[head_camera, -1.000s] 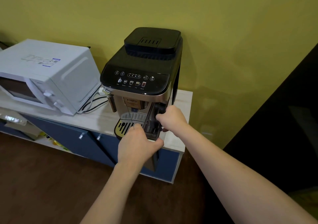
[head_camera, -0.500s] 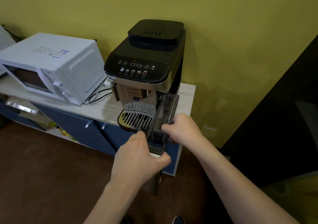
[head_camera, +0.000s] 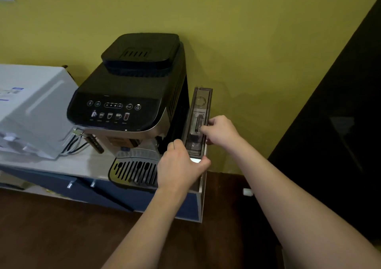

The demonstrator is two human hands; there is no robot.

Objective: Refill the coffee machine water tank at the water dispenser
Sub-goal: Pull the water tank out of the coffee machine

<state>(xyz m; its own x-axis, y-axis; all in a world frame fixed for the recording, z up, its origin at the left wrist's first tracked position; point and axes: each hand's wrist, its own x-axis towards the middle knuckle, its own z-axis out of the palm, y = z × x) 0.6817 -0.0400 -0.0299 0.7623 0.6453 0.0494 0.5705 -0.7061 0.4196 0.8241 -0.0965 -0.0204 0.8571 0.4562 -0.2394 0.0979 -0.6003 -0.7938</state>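
Note:
A black and silver coffee machine point(head_camera: 132, 95) stands on a light counter point(head_camera: 61, 163) against the yellow wall. Its narrow smoky transparent water tank point(head_camera: 201, 105) is out of the machine and held upright just off the machine's right side. My left hand point(head_camera: 181, 167) grips the tank's near lower end. My right hand point(head_camera: 221, 130) pinches the tank's right rim about halfway along. The tank's bottom is hidden behind my left hand. No water dispenser is in sight.
A white microwave point(head_camera: 31, 107) sits left of the machine, with cables point(head_camera: 72, 145) between them. Blue cabinet doors point(head_camera: 103, 192) run below the counter. A dark panel point(head_camera: 340, 114) fills the right. Dark brown floor lies in front.
The tank has slid forward out of its slot and swung clear to the machine's right. Both hands moved with it, and my view shifted right.

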